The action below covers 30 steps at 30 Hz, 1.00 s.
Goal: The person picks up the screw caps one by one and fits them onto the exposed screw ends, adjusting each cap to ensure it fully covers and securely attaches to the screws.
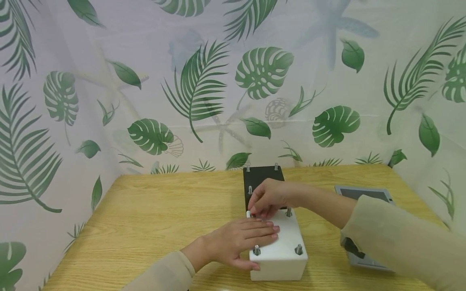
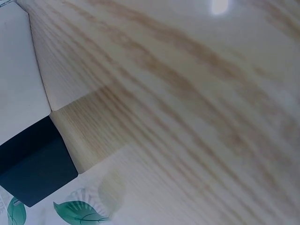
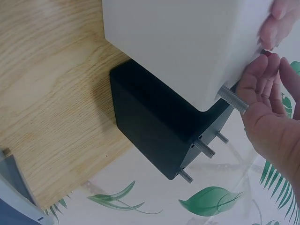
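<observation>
A white block (image 1: 287, 236) stands on the wooden table, with threaded studs (image 1: 299, 249) rising at its top corners. My left hand (image 1: 238, 240) lies across its top, fingers straight, thumb at the near left edge. My right hand (image 1: 271, 198) is at the block's far left corner, where its thumb and fingers pinch a small red piece (image 3: 267, 53). Its exact shape is mostly hidden by the fingertips. In the right wrist view, one bare stud (image 3: 233, 99) sticks out close to that hand. The left wrist view shows no hand, only the white block's side (image 2: 21, 70) and tabletop.
Directly behind the white block is a black block (image 1: 262, 173) with its own studs (image 1: 250, 190). A grey-framed object (image 1: 364, 190) lies on the right, partly covered by the right sleeve. Leaf-patterned cloth (image 1: 218, 101) hangs around the table (image 1: 164, 210).
</observation>
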Tool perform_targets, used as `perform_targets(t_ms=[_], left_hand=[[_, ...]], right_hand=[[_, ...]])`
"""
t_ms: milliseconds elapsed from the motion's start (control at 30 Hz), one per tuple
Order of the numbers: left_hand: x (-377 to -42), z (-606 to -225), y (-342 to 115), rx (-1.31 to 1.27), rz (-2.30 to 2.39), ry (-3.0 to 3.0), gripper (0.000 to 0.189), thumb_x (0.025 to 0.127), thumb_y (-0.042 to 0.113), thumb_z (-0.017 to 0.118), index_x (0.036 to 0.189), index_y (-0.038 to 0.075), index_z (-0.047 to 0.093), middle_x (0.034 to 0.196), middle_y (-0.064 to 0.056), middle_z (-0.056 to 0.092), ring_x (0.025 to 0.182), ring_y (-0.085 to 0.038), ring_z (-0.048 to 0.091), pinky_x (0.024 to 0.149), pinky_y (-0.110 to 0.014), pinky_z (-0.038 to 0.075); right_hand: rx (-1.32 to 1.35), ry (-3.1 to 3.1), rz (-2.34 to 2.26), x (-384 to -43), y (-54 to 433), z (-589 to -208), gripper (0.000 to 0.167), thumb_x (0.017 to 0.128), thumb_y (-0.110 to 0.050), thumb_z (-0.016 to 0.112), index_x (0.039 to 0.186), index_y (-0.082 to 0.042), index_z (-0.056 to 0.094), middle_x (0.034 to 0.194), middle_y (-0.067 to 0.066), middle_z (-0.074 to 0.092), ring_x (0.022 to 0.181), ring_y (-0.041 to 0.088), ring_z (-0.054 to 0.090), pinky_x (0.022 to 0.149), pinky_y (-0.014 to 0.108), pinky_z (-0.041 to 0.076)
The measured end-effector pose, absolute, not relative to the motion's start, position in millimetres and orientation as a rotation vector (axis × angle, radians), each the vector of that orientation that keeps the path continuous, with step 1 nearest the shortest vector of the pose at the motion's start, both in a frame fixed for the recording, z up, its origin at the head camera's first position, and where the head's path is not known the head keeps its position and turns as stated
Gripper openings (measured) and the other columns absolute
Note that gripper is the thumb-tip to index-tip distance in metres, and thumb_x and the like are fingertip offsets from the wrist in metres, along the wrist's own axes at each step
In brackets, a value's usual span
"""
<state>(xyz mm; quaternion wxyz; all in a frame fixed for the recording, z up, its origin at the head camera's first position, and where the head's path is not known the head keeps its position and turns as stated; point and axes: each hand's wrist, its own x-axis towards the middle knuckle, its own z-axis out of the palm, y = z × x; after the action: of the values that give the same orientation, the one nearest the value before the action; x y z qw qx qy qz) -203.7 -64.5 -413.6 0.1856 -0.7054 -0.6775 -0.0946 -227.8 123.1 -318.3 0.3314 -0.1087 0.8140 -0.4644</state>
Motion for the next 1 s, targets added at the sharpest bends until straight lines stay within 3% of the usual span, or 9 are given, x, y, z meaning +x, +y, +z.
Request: perform_targets(t_ms=[400, 1000], left_hand=[[-203, -416, -65, -1.981, -0.281, -1.902, 0.078, 0.081, 0.042, 0.069, 0.141, 0.001, 0.041, 0.147, -0.010, 0.041, 0.141, -0.018, 0.029, 0.115, -0.030, 0.023], [-203, -415, -65, -1.966, -0.236, -1.903, 0.080, 0.080, 0.044, 0.070, 0.141, 0.001, 0.042, 0.146, -0.010, 0.042, 0.140, -0.019, 0.031, 0.115, -0.030, 0.022]], right_hand=[[-0.359, 2.111, -1.195, -232, 125, -321, 0.010, 0.082, -0.003, 0.068, 0.089, 0.004, 0.070, 0.073, 0.005, 0.068, 0.061, 0.011, 0.060, 0.059, 0.023, 0.052], [-0.311, 2.133, -1.156, -243, 154, -304, 0.027, 0.087, -0.013, 0.066, 0.105, 0.008, 0.065, 0.075, 0.005, 0.063, 0.069, 0.014, 0.060, 0.071, 0.029, 0.055]])
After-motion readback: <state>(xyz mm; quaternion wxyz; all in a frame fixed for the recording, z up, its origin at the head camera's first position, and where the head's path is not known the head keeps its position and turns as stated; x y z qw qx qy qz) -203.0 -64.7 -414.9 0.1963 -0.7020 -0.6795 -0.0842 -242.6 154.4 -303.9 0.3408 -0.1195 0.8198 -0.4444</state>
